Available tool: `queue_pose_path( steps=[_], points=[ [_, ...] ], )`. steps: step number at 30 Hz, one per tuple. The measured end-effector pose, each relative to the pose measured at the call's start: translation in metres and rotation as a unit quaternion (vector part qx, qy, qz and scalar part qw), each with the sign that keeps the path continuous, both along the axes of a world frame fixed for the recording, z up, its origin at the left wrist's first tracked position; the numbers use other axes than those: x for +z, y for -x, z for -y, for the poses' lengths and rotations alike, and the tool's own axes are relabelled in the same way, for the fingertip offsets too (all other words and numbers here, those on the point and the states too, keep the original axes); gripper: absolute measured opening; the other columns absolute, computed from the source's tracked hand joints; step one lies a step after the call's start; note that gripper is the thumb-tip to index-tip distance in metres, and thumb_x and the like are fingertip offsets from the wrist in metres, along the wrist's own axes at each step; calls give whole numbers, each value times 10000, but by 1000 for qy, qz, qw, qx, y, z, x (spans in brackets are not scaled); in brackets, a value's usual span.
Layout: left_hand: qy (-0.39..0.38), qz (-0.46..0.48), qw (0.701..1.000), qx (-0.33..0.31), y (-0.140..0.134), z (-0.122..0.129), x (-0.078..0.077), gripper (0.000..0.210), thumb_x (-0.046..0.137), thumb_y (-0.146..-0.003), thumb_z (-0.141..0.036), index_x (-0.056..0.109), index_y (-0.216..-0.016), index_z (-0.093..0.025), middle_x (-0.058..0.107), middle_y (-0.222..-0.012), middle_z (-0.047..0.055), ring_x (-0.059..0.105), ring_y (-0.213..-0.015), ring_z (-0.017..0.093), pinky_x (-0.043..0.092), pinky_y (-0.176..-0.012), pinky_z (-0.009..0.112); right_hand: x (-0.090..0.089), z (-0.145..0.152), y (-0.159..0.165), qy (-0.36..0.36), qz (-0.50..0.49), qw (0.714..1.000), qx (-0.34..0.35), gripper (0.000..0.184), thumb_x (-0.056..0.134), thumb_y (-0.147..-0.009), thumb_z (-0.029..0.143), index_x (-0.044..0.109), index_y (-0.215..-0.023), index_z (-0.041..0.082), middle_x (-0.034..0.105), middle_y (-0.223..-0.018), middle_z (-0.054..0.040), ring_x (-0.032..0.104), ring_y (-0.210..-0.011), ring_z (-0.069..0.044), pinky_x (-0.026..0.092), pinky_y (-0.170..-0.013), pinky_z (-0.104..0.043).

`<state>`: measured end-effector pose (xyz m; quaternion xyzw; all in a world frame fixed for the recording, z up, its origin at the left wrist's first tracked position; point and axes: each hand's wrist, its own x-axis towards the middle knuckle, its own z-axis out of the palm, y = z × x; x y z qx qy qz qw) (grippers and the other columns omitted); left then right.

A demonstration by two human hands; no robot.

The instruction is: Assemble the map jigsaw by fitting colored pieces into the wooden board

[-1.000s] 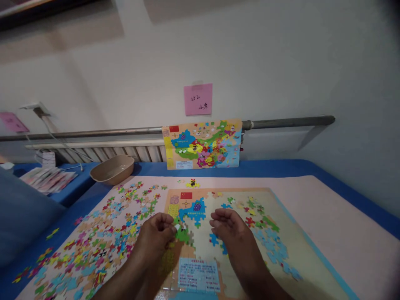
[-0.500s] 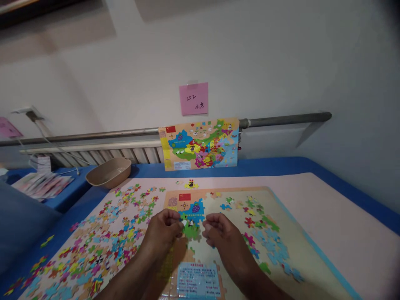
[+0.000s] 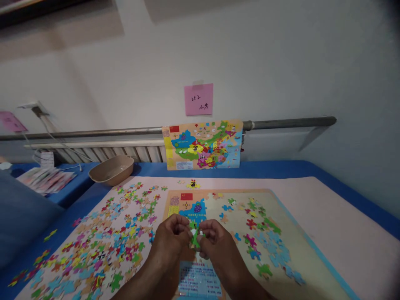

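Note:
Green jigsaw puzzle pieces (image 3: 195,238) with white sheep on them sit between my two hands, over the puzzle board (image 3: 246,258). The fingers of my left hand (image 3: 171,237) are closed on their left side. On the right side, my right hand (image 3: 218,243) pinches them between thumb and fingers. Just beyond my fingertips lies a joined blue section (image 3: 197,207) with purple grapes, and above it a red flag section (image 3: 186,196). A joined text panel (image 3: 200,277) shows below, between my forearms. My fingers partly cover the green pieces.
Many loose puzzle pieces (image 3: 103,237) are spread to the left. Light-blue pieces (image 3: 276,246) and other colours lie on the board's right. A map picture (image 3: 203,146) stands at the back, beside a beige basin (image 3: 112,171). A pink note (image 3: 199,100) hangs on the wall.
My hands have come closer together and now close on the green pieces from both sides. The green pieces appear slightly lower and further right. The camera view has shifted a little.

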<state>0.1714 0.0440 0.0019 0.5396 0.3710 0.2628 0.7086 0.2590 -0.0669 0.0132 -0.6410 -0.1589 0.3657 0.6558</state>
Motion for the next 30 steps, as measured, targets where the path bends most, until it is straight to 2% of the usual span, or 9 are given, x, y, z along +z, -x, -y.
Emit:
queue_pose_path(
  steps=[4,9,13,20,30],
  points=[
    [3,-2,1000,10,-1,0,2,311,742,-471,-261,667,-756,-163,590,-529,-47,441,-435,58,279,-464,199,0,0,0,8,4,1000,12,394,624,-584,438,600,-896,199,655,-773,-37,604,-672,-201,455,-581,-312],
    [10,-8,1000,-15,4,-5,9,304,758,-482,-232,679,-763,-151,597,-542,-41,485,-470,77,332,-494,214,-1,0,1,6,11,1000,28,379,613,-590,430,596,-891,201,635,-742,-20,542,-622,-173,417,-567,-307],
    [5,-12,1000,-24,5,-6,9,298,770,-487,-227,683,-762,-149,611,-556,-28,517,-497,98,375,-522,233,-5,1,4,2,17,999,43,326,615,-609,411,593,-863,207,628,-717,-8,528,-599,-162,407,-566,-304],
    [-14,-7,1000,5,5,3,8,266,752,-527,-270,660,-756,-172,600,-594,-38,491,-532,84,356,-546,229,-5,2,5,10,41,998,41,292,616,-648,397,589,-871,210,648,-763,-19,531,-632,-167,402,-580,-301],
    [-34,-15,999,-14,6,7,26,249,730,-490,-286,680,-697,-157,595,-594,-26,504,-565,105,375,-553,240,-7,2,7,-4,23,999,37,290,634,-649,408,583,-860,215,617,-736,-8,494,-608,-160,355,-553,-289]
  ],
)
